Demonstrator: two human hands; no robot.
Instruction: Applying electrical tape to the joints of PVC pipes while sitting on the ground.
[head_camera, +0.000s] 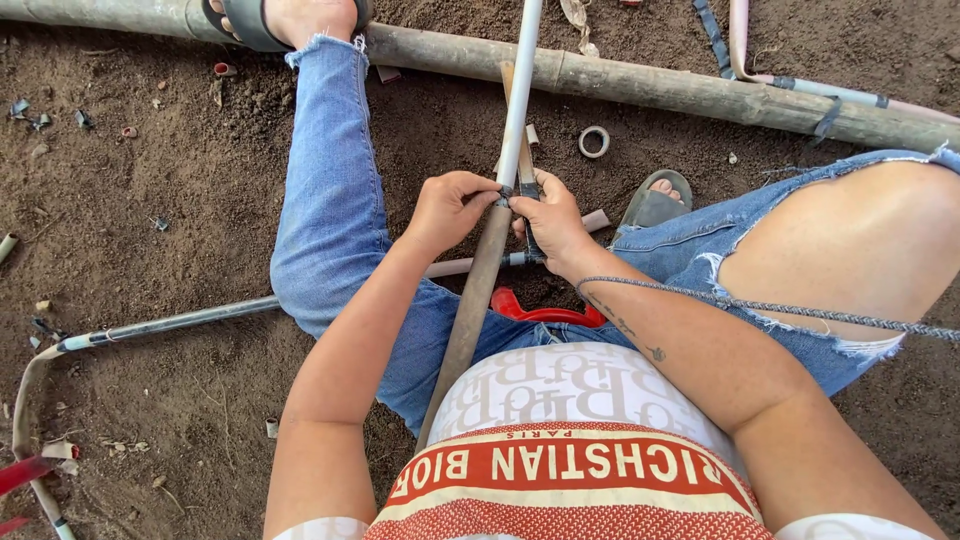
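Two hands are meeting on one joint: the left hand (447, 212) is closing around the grey rod (470, 300) where the white pipe (520, 90) joins it, while the right hand (552, 228) is pinching dark tape (527, 190) there, likely binding them. Rod and pipe are running lengthwise from the lap away toward the bamboo pole (650, 85) lying across the far ground.

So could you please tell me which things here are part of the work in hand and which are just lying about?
In hand:
- left hand and right hand, both on the joint
- grey pole
- white pipe
- dark tape at the joint

Lying about:
- small ring
- thick bamboo pole
- thin pipe on the ground
- scattered scraps
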